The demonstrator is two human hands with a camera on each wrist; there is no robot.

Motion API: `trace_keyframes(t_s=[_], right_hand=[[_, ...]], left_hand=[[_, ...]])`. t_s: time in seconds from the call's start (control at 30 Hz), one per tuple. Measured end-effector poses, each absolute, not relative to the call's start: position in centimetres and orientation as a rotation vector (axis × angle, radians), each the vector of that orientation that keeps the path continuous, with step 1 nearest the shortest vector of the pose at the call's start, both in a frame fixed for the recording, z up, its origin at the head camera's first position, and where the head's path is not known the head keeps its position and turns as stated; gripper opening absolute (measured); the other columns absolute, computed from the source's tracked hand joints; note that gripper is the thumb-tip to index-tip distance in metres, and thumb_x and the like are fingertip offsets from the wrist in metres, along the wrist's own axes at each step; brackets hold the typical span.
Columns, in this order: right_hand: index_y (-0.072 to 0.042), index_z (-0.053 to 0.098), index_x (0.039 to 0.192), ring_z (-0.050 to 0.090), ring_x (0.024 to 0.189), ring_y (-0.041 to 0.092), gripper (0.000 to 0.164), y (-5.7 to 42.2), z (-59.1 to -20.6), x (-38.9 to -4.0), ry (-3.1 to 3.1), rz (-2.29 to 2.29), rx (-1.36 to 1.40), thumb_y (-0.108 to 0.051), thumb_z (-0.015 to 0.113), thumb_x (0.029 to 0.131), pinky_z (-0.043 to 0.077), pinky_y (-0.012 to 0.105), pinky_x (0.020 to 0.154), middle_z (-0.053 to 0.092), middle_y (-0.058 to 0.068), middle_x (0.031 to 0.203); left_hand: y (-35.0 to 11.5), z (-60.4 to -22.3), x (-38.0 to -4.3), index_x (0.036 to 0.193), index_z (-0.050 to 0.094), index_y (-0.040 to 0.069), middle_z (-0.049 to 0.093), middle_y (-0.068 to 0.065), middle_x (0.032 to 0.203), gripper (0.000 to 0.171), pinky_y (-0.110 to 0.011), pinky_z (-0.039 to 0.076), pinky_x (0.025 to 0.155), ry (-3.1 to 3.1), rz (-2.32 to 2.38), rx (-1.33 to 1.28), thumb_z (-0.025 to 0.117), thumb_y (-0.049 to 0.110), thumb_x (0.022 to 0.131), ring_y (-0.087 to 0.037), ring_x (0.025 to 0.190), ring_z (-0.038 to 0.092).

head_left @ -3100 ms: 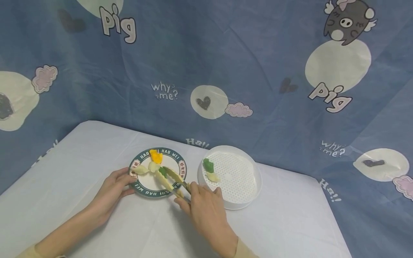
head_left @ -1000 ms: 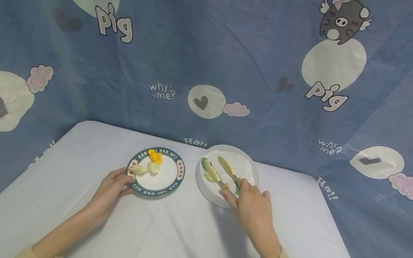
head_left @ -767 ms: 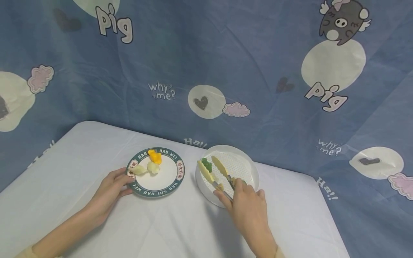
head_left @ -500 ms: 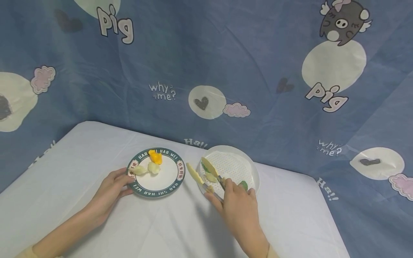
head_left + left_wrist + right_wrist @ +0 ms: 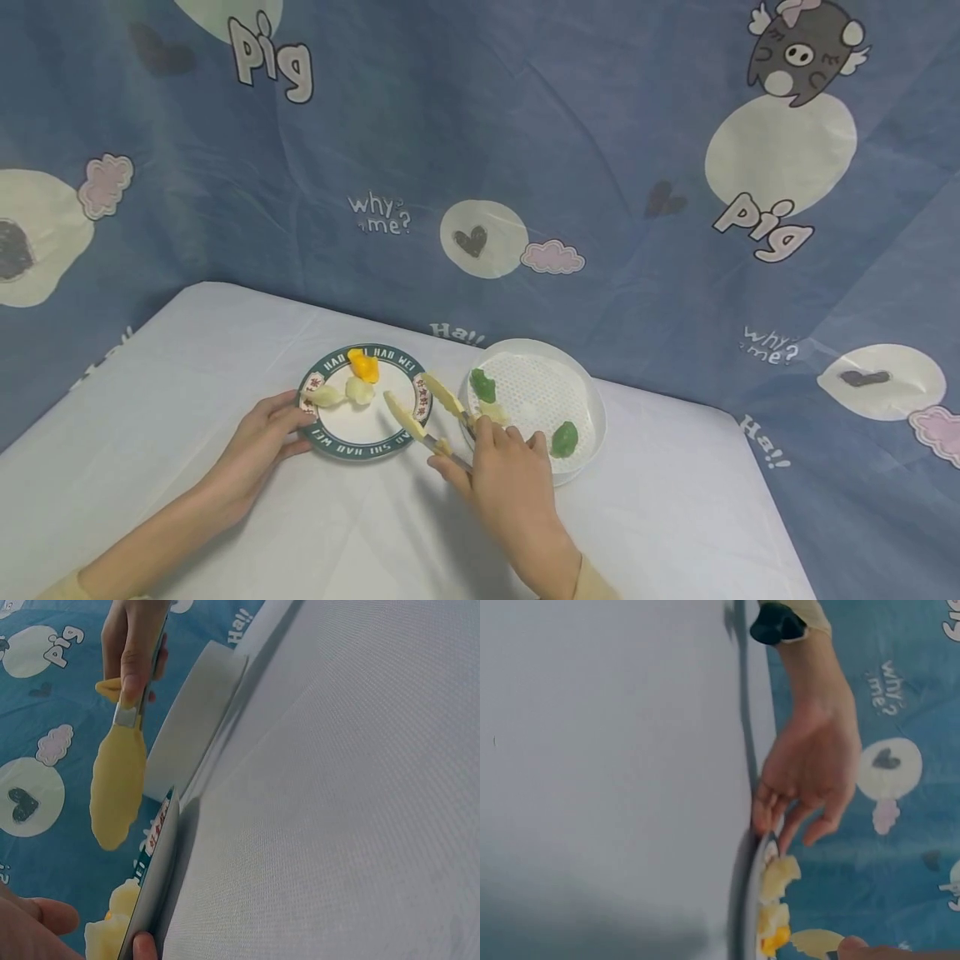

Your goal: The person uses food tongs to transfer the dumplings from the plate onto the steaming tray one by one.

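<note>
My left hand (image 5: 262, 437) holds the left rim of a green-rimmed white plate (image 5: 378, 425), thumb above and fingers beneath. On the plate lie a yellow-orange piece (image 5: 364, 366) and two pale, dumpling-like pieces, one at the middle (image 5: 359, 391) and one at the left rim (image 5: 326, 396). My right hand (image 5: 513, 483) grips tongs (image 5: 407, 417) with yellow tips. Their arms are spread with nothing between them, above the plate's right edge; the left wrist view shows a yellow tip (image 5: 118, 787) raised over the plate.
Right of the plate stands a round white perforated tray (image 5: 536, 392) with a raised wall. Inside it are a green piece (image 5: 482, 386) at the left, a pale piece (image 5: 492, 411) and another green piece (image 5: 565, 439) at the right. A patterned blue curtain (image 5: 615, 275) hangs behind the table.
The tongs took a green piece from the plate to the tray's right side and let it go. My right hand then moved left, back over the plate. My left hand stayed on the rim.
</note>
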State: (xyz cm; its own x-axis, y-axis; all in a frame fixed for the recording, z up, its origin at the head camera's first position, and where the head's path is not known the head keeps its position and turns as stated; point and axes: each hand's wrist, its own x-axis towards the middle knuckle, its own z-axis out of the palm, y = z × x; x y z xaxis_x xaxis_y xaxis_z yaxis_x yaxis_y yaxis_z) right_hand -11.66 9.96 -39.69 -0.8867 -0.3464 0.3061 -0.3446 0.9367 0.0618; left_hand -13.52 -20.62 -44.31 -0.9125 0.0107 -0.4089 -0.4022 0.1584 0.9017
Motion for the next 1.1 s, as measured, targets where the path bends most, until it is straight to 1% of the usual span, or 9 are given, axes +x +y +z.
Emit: trace_keyframes(t_s=[0.07,0.13,0.2,0.3,0.5,0.6,0.7,0.83,1.1], right_hand=[[-0.015,0.057,0.094,0.060,0.068,0.017,0.062,9.4,-39.9,-11.7,-2.816,-0.007,0.513,-0.077,0.062,0.094,0.036,0.031,0.068,0.062,-0.004,0.071],[-0.015,0.057,0.097,0.060,0.070,0.015,0.061,8.8,-40.2,-11.7,-2.855,0.012,0.526,-0.077,0.061,0.094,0.037,0.031,0.069,0.063,-0.005,0.074],[-0.016,0.058,0.098,0.058,0.070,0.014,0.061,8.2,-40.3,-11.7,-2.885,0.027,0.540,-0.076,0.060,0.095,0.040,0.033,0.071,0.061,-0.006,0.074],[-0.016,0.056,0.096,0.052,0.068,0.011,0.060,7.4,-40.6,-11.8,-2.896,0.034,0.565,-0.077,0.059,0.096,0.041,0.033,0.072,0.053,-0.008,0.071],[-0.016,0.057,0.095,0.049,0.068,0.012,0.059,6.1,-41.0,-12.5,-2.889,0.035,0.592,-0.075,0.059,0.096,0.045,0.035,0.076,0.053,-0.007,0.070],[-0.015,0.059,0.097,0.055,0.072,0.014,0.059,5.6,-41.2,-12.8,-2.893,0.011,0.586,-0.075,0.058,0.097,0.049,0.037,0.079,0.060,-0.005,0.074],[-0.014,0.062,0.102,0.063,0.080,0.018,0.061,5.1,-41.5,-13.0,-2.893,-0.040,0.580,-0.075,0.056,0.098,0.055,0.042,0.087,0.069,-0.002,0.082],[-0.014,0.062,0.106,0.067,0.085,0.020,0.059,4.7,-42.0,-13.0,-2.862,-0.102,0.588,-0.073,0.055,0.100,0.058,0.047,0.094,0.074,-0.001,0.087],[-0.018,0.065,0.105,0.064,0.075,0.015,0.046,4.6,-42.4,-13.0,-2.797,-0.137,0.623,-0.063,0.061,0.102,0.056,0.042,0.086,0.074,-0.003,0.081]], left_hand=[[-20.6,-44.3,-13.5,0.169,-0.006,-0.008,0.021,-0.035,0.172,0.087,-0.006,0.056,0.094,2.118,1.819,-0.379,0.045,0.032,0.112,-0.035,0.147,0.048],[-20.5,-44.3,-13.5,0.169,-0.006,-0.008,0.022,-0.034,0.172,0.086,-0.006,0.056,0.093,2.121,1.819,-0.380,0.046,0.031,0.112,-0.033,0.146,0.050],[-20.5,-44.2,-13.4,0.169,-0.005,-0.008,0.023,-0.034,0.171,0.086,-0.006,0.056,0.093,2.122,1.821,-0.379,0.046,0.031,0.111,-0.033,0.145,0.050],[-20.6,-44.3,-13.4,0.169,-0.005,-0.008,0.025,-0.033,0.171,0.086,-0.006,0.056,0.093,2.126,1.820,-0.375,0.046,0.032,0.111,-0.032,0.144,0.051],[-20.6,-44.3,-13.4,0.168,-0.006,-0.009,0.025,-0.034,0.170,0.086,-0.006,0.056,0.094,2.129,1.821,-0.363,0.045,0.031,0.112,-0.035,0.146,0.051],[-20.6,-44.3,-13.4,0.168,-0.006,-0.009,0.026,-0.034,0.170,0.086,-0.006,0.056,0.094,2.133,1.813,-0.363,0.045,0.032,0.112,-0.037,0.148,0.049],[-20.7,-44.2,-13.4,0.168,-0.007,-0.009,0.026,-0.034,0.169,0.086,-0.007,0.057,0.094,2.134,1.814,-0.369,0.045,0.032,0.112,-0.037,0.148,0.050],[-20.7,-44.2,-13.4,0.168,-0.007,-0.009,0.027,-0.034,0.169,0.086,-0.007,0.057,0.094,2.130,1.824,-0.366,0.045,0.030,0.112,-0.036,0.147,0.050],[-20.7,-44.3,-13.5,0.168,-0.007,-0.009,0.028,-0.034,0.169,0.085,-0.008,0.058,0.095,2.127,1.827,-0.368,0.044,0.029,0.112,-0.037,0.148,0.050]])
